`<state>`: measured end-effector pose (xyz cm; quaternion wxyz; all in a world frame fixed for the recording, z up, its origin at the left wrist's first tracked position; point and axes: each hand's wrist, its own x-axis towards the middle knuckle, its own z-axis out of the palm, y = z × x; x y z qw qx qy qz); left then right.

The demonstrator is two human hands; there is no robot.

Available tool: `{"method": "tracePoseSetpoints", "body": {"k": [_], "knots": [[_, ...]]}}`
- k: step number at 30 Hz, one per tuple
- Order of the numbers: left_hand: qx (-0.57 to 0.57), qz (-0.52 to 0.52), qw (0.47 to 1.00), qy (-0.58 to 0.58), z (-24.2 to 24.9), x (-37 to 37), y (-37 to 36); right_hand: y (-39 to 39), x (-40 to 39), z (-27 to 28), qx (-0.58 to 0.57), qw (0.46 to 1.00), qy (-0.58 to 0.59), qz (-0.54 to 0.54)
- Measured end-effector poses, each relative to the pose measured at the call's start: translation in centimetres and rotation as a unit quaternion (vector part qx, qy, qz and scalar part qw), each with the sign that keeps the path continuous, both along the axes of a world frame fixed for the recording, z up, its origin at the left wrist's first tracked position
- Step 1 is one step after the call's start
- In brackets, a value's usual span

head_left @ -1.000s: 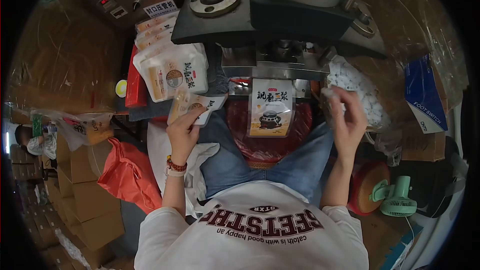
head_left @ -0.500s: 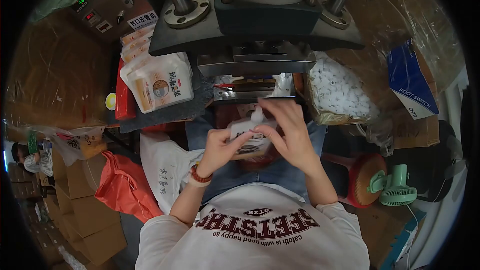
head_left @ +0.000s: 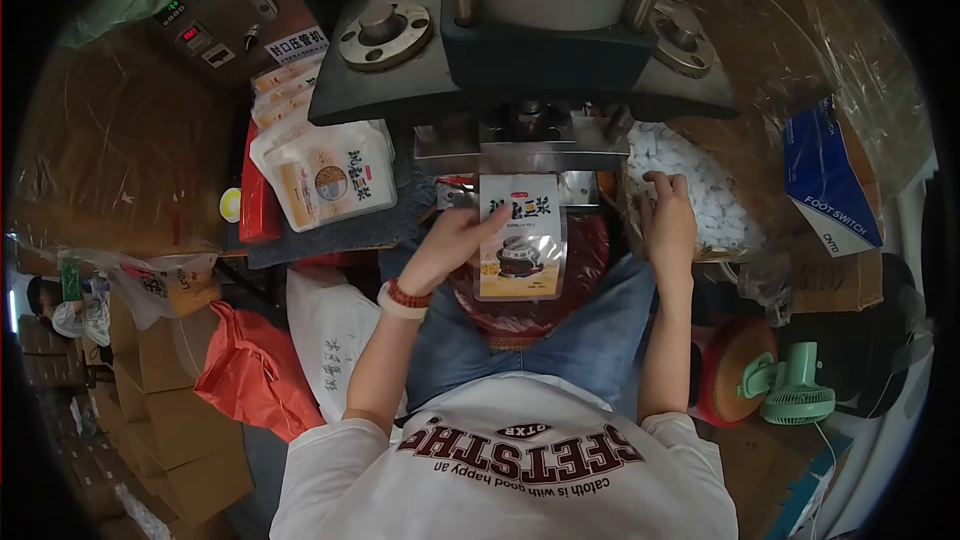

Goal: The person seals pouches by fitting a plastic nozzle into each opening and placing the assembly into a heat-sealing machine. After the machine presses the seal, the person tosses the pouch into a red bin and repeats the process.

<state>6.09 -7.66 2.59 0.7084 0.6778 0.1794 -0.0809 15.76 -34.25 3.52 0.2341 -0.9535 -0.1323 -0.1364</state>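
A printed pouch [head_left: 520,265] hangs flat below the press jaws [head_left: 520,156], its top edge at the jaws. My left hand [head_left: 462,238] grips the pouch by its left side, thumb over the printed front. At the box of small white spouts [head_left: 695,190], my right hand [head_left: 665,208] reaches over the near left edge with its fingers curled down among the spouts; whether it pinches one is too small to tell. A stack of similar pouches [head_left: 335,180] lies on a dark grey cloth [head_left: 340,240] to the left.
A control box [head_left: 240,15] stands at the back left, with a red box [head_left: 258,180] beside the pouch stack. A blue and white carton [head_left: 828,175] is at the right, above a green fan [head_left: 798,395]. An orange-red bag [head_left: 255,370] lies at the lower left.
The pouch has moved up to the jaws and now shows its full front. My right hand has left it and moved right to the spout box. The press's upper part has shifted down.
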Motion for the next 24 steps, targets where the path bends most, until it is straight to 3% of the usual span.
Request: {"method": "tracePoseSetpoints", "body": {"k": [1,3,5,7,9,20,23,24], "knots": [[0.183,-0.053,0.981,0.043,1.4,-0.6,1.0,0.1,0.3,0.2,0.005,1.0,-0.011,-0.003],[0.432,0.082,0.897,-0.039,5.6,-3.4,2.1,0.3,0.4,0.1,0.005,0.999,-0.039,-0.009],[0.228,0.078,0.948,-0.21,11.8,-7.0,0.5,0.5,0.4,-0.3,0.004,0.998,-0.064,-0.002],[0.064,0.018,0.881,-0.468,14.9,-8.6,-2.3,0.2,0.7,-0.6,-0.001,0.997,-0.069,0.014],[-0.156,-0.166,0.825,-0.518,17.5,-9.0,-3.2,0.5,0.6,-0.2,0.002,0.999,-0.036,0.011],[0.006,0.006,0.734,-0.679,16.4,-7.4,-2.9,-0.3,0.3,-1.1,-0.006,0.997,-0.071,-0.005],[0.116,0.063,0.651,-0.747,15.6,-7.6,-2.8,-0.9,1.1,-2.3,0.064,0.993,-0.101,-0.011],[0.273,0.16,0.672,-0.669,13.8,-7.8,-1.3,-1.0,1.3,-2.9,0.082,0.991,-0.107,-0.013]]}}
